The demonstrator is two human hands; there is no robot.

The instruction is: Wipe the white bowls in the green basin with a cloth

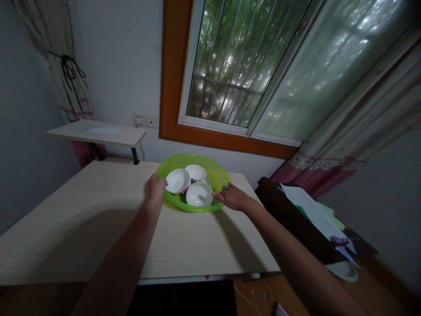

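A round bright green plastic basin (217,173) with a patterned inside sits near the back edge of the desk. Three white bowls lie in it: a left bowl (178,180), a back bowl (196,172) and a front bowl (199,195). Part of another pale dish shows between them. My left hand (157,186) is closed around the basin's left rim, beside the left bowl. Over the right rim, my right hand (233,196) pinches what looks like a grey cloth (225,187), its fingertips close to the front bowl's edge.
The pale wooden desk (184,245) carries a small raised shelf (98,131) at back left. A barred window (237,66) is behind. To the right stands a dark brown box-like piece (292,215) with papers (309,210) on top. A white cable (246,300) lies on the floor.
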